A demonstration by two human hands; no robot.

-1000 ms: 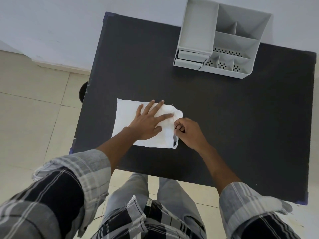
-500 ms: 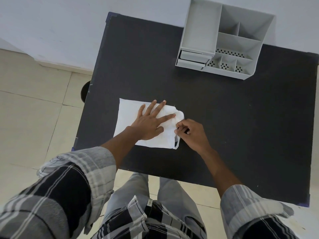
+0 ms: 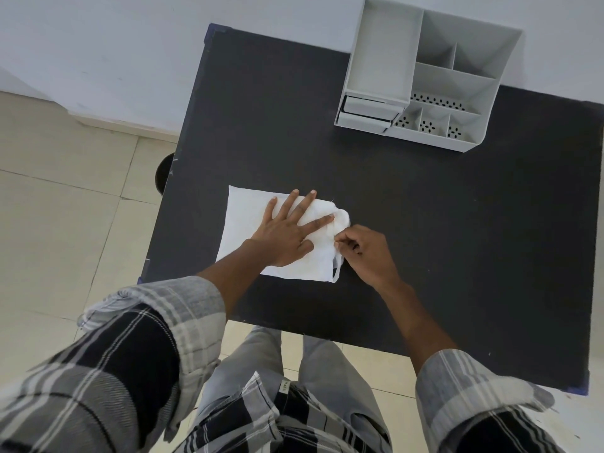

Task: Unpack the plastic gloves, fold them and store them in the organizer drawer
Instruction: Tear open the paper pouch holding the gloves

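A white pack of plastic gloves (image 3: 243, 220) lies flat on the black table (image 3: 425, 223), near its left front part. My left hand (image 3: 287, 228) presses flat on the pack with fingers spread. My right hand (image 3: 367, 253) sits at the pack's right edge, its thumb and fingers pinched on the crumpled white plastic there. The grey organizer (image 3: 431, 73) stands at the table's far edge; its two small drawers (image 3: 367, 111) at the front left are closed.
The table's left edge runs close to the pack, with tiled floor (image 3: 65, 207) below it. A dark round object (image 3: 163, 173) shows under the left edge. A pale wall stands behind the organizer. My knees are under the front edge.
My right hand has shifted slightly along the pack's right edge while pinching it. My left hand stays pressed on the pack.
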